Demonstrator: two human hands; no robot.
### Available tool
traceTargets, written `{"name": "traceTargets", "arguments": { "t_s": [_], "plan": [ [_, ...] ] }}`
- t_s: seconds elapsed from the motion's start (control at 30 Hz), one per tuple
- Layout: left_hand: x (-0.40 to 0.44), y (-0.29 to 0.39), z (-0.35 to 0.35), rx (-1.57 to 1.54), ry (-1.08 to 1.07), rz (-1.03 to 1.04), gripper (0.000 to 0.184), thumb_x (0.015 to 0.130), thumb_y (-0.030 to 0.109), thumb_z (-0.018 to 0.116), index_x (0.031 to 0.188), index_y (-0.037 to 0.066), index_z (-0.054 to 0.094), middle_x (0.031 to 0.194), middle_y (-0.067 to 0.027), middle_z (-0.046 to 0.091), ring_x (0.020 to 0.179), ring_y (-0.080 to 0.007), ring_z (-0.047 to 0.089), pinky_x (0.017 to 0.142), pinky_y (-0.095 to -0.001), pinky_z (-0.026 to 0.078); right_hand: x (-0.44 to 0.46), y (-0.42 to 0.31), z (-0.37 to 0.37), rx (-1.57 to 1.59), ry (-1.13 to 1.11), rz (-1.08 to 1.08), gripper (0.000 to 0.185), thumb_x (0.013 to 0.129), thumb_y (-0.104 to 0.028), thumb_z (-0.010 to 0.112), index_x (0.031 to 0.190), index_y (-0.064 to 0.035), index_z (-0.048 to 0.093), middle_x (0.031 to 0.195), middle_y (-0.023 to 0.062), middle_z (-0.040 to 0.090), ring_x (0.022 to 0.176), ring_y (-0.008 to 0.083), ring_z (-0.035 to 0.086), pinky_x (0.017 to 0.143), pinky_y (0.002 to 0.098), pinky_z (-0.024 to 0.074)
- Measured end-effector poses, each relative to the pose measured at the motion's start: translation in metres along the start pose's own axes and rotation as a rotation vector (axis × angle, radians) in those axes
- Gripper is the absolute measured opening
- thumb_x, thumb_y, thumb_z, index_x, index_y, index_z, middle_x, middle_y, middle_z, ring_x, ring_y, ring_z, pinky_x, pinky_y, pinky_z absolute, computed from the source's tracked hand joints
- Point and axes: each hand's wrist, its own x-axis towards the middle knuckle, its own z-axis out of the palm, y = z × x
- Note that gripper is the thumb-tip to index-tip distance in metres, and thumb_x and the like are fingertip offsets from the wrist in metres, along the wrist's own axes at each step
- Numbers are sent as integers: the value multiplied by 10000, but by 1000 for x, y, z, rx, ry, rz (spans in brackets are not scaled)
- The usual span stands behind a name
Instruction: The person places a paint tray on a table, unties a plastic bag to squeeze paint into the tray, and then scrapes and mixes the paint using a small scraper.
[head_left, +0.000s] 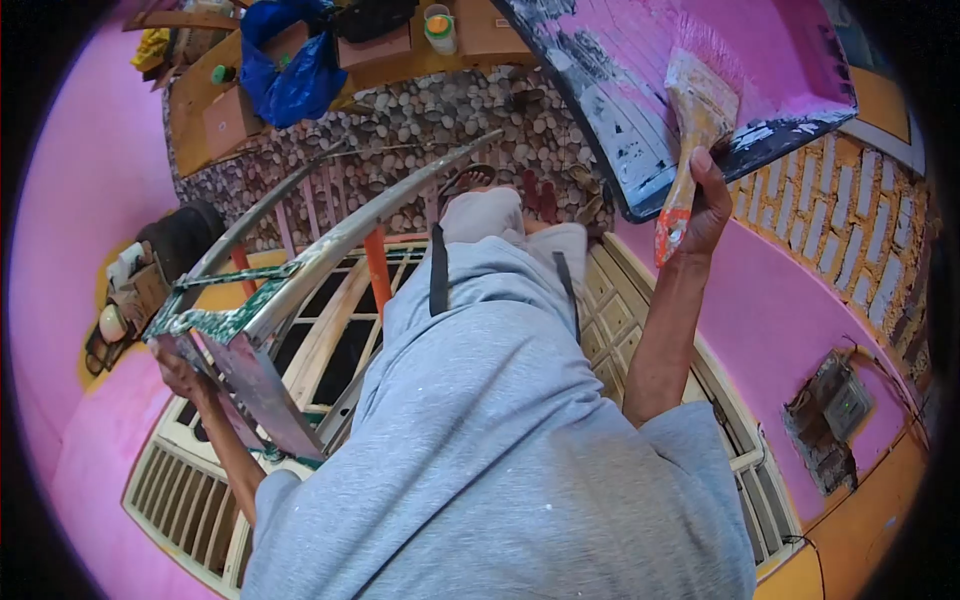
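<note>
Toward 2 o'clock in the view, the paintbrush (692, 140) has its bristles pointing between 12 and 1 o'clock, against pink paint in the tray (630, 150); its long axis runs down to a red handle end near 6 o'clock. The right hand (708, 205) has its fingers closed on the handle, bristles beyond the thumb tip. Between 8 and 9 o'clock, the left hand (180, 370) has its fingers curled on the ladder's (370, 215) top end.
</note>
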Motion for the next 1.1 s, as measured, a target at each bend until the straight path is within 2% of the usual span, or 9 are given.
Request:
{"name": "traceTargets", "arguments": {
  "t_s": [0.03, 0.07, 0.17, 0.3, 0.47, 0.57, 0.8, 0.83, 1.1],
  "plan": [
    [-4, 16, 0, -19, 28, -6, 776, 896, 663, 247, 1279, 47, 524, 1162, -167, 613, 1063, -304, 572, 901, -365, 400, 4, 0, 1, 10, 13, 4, 299, 729, -114, 707, 995, -20, 608, 902, 29, 580, 844, 144, 555, 817, 292, 437],
    [-11, 33, -4, -167, 4, -74, 665, 958, 515, 339, 1287, -48, 470, 1300, -214, 504, 1201, -317, 483, 1013, -331, 334, 13, 1, -2, 8, 6, -2, 299, 729, -114, 707, 995, -20, 608, 902, 29, 580, 844, 144, 555, 817, 292, 437],
    [13, -17, 0, -75, 45, -47, 706, 924, 565, 380, 1236, -54, 517, 1267, -211, 535, 1203, -288, 489, 999, -323, 349, 43, 9, -17, 42, -25, -80, 264, 728, -115, 709, 958, -18, 621, 875, 28, 581, 830, 144, 558, 814, 291, 438],
    [-76, 102, 86, -121, 433, 390, 671, 920, 541, 392, 1210, -51, 517, 1232, -211, 537, 1170, -296, 491, 979, -331, 354, 75, 25, -49, 32, -36, -84, 250, 727, -114, 711, 940, -12, 630, 855, 32, 587, 832, 145, 562, 820, 291, 441],
    [-296, 345, 437, -641, -643, 593, 626, 916, 512, 407, 1178, -46, 518, 1188, -211, 540, 1128, -307, 494, 954, -342, 360, 123, 83, -115, 47, -93, -169, 264, 742, -102, 694, 976, 6, 631, 890, 45, 603, 845, 149, 567, 813, 292, 449],
    [-362, 388, 548, -643, -873, 614, 600, 913, 494, 416, 1159, -44, 518, 1161, -211, 541, 1102, -313, 495, 939, -348, 363, 137, 118, -158, 39, -214, -216, 247, 759, -92, 676, 973, 25, 639, 931, 66, 618, 883, 154, 576, 826, 289, 451],
    [-417, 373, 585, -674, -1033, 686, 538, 906, 453, 438, 1114, -37, 518, 1099, -211, 544, 1044, -327, 499, 905, -363, 372, 134, 168, -237, 225, -145, -11, 318, 740, 17, 654, 1053, 30, 597, 950, 92, 627, 851, 197, 625, 811, 340, 496],
    [-427, 364, 585, -665, -1063, 687, 530, 905, 447, 441, 1107, -36, 519, 1090, -211, 545, 1035, -330, 500, 900, -365, 373, 128, 166, -236, 134, -138, -40, 370, 750, -83, 689, 1088, 16, 575, 966, 62, 604, 892, 163, 577, 867, 293, 444],
    [-482, 303, 625, -493, -1262, 717, 461, 898, 400, 465, 1056, -29, 519, 1020, -211, 549, 968, -346, 505, 860, -382, 383, 177, 165, -287, 209, -218, -76, 448, 775, -35, 646, 1199, 7, 508, 1050, 87, 598, 941, 191, 595, 839, 326, 482]
  ]
}}
